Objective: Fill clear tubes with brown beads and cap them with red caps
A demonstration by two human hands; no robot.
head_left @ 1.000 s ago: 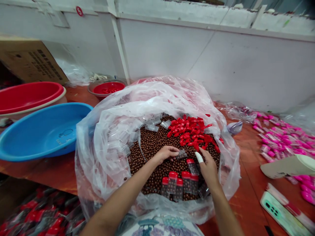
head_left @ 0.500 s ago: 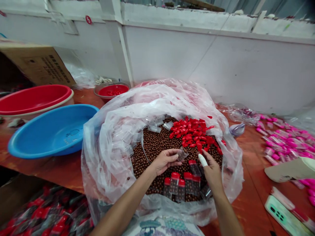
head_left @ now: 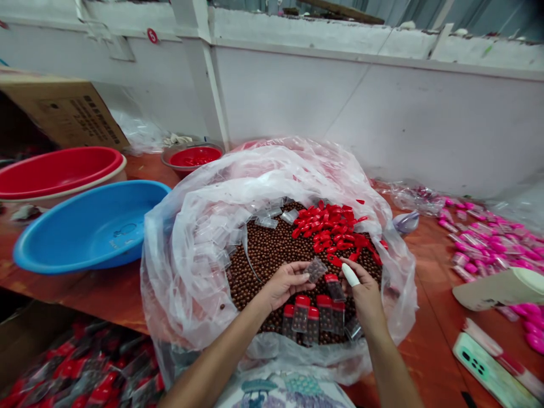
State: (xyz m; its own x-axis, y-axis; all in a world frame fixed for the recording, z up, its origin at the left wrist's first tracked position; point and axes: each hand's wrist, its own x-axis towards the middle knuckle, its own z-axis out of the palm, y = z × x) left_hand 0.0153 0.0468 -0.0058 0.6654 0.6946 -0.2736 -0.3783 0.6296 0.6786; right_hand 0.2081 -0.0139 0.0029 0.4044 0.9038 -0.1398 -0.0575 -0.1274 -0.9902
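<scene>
The left hand [head_left: 285,281] pinches a small clear container [head_left: 317,269] filled with brown beads [head_left: 272,252] — held just above the bead heap inside the plastic bag [head_left: 191,255]. The right hand [head_left: 364,292] hovers beside it near the red caps [head_left: 331,229]; whether its fingers grip anything I cannot tell.

Small packing workshop, bulk bag of brown beads [head_left: 272,249], red caps [head_left: 331,226] (loose), plastic basins [head_left: 89,226], filled vials [head_left: 312,314]

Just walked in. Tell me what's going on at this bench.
A person works over a big clear plastic bag full of small brown balls. The left hand pinches a small clear plastic vial holding brown balls, without a cap. The right hand, a white cot on one finger, reaches beside a heap of red caps. A row of red-capped filled vials lies below the hands.
</scene>
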